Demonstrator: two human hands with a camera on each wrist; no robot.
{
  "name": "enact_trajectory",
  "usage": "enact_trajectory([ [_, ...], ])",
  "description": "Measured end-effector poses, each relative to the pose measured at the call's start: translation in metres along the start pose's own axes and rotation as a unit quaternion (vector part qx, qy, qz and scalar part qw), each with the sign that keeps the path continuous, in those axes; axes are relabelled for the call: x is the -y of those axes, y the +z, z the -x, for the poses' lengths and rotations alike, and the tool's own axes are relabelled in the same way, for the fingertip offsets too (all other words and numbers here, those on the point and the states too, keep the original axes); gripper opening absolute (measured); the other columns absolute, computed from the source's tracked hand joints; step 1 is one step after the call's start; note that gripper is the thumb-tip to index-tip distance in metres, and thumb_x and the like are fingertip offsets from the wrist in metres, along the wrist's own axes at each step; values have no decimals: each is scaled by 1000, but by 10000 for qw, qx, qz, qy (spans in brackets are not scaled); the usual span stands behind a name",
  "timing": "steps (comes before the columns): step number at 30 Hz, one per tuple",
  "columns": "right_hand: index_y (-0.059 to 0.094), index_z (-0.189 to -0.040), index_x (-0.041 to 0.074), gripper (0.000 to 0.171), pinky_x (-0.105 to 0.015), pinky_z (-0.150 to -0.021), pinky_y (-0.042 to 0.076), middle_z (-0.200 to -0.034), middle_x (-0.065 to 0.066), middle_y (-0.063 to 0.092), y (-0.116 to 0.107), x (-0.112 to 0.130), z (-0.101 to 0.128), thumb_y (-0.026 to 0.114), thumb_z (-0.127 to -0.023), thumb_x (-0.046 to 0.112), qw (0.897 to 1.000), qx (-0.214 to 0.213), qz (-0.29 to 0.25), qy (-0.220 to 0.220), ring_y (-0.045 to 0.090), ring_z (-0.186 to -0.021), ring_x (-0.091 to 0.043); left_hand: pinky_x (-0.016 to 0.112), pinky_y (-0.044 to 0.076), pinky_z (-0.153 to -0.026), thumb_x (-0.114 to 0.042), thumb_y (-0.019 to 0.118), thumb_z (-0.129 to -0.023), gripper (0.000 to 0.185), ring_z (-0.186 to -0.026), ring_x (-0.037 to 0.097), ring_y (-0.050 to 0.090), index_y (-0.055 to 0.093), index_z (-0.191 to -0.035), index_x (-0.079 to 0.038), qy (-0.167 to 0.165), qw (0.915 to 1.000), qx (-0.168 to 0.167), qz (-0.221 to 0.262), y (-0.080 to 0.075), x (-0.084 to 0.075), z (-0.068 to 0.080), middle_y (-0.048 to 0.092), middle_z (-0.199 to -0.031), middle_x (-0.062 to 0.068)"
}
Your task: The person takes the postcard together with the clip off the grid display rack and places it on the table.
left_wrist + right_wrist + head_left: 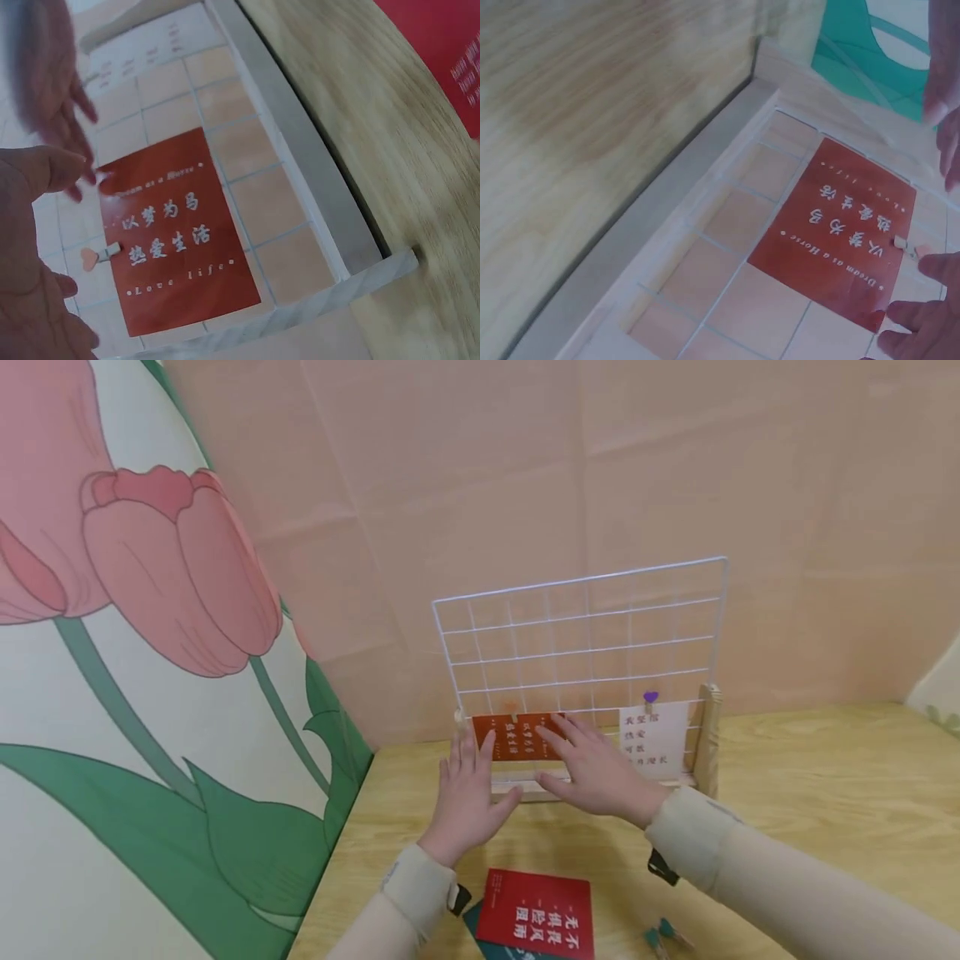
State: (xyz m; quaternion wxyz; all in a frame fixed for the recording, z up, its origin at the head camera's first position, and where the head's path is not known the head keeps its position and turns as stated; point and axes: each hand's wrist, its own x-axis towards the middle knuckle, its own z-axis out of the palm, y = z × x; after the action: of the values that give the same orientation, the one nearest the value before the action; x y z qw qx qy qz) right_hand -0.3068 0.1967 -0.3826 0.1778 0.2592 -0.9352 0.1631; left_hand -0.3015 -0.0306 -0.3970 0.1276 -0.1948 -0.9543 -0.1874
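Observation:
A red card (517, 745) with white lettering hangs on a white wire grid (577, 581), pinned at its upper edge by a clothespin with a pinkish-orange heart (96, 257). My left hand (467, 802) is at the card's left side, fingers extended and thumb spread. From the other side my right hand (603, 772) reaches over, its fingertips right at the card's upper right corner. Neither hand grips anything. To the right, a white card (652, 743) with dark writing hangs from a purple heart clothespin (651, 697).
The grid stands in a wooden base (707, 743) on a wood-grain table (817, 802). Nearer me, a red card (536, 910) overlaps a dark teal card (474, 920). Teal clothespins (666, 928) lie to their right. A tulip-print wall (187, 710) rises at the left.

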Motion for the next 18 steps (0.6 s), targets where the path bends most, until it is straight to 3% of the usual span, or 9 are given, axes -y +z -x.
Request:
enact_trajectory([
  [5,41,-157,4,79,-63,-118,22,-162,-28,31,3,4,-11,63,-99,51,9996,241,24,-112,22,-151,-48,67,4,-119,-56,60,-98,93,-155,38,-13,15,-167,-13,-87,9990,164,-399,4,0,-5,-10,-170,18],
  [12,36,-162,18,95,-66,-120,4,-169,-21,15,6,9,-23,53,-91,78,9979,396,489,-149,4,-154,-46,69,4,-118,-59,62,-96,97,-155,36,-13,12,-167,-16,-54,9987,159,-472,5,-1,-14,-8,-171,18],
  [18,36,-162,18,93,-67,-119,6,-169,-20,18,8,15,-34,53,-91,76,9968,462,654,20,6,-154,-46,68,4,-119,-59,60,-97,94,-156,35,-12,14,-167,-16,-183,9982,363,-437,5,1,-17,-6,-172,16],
])
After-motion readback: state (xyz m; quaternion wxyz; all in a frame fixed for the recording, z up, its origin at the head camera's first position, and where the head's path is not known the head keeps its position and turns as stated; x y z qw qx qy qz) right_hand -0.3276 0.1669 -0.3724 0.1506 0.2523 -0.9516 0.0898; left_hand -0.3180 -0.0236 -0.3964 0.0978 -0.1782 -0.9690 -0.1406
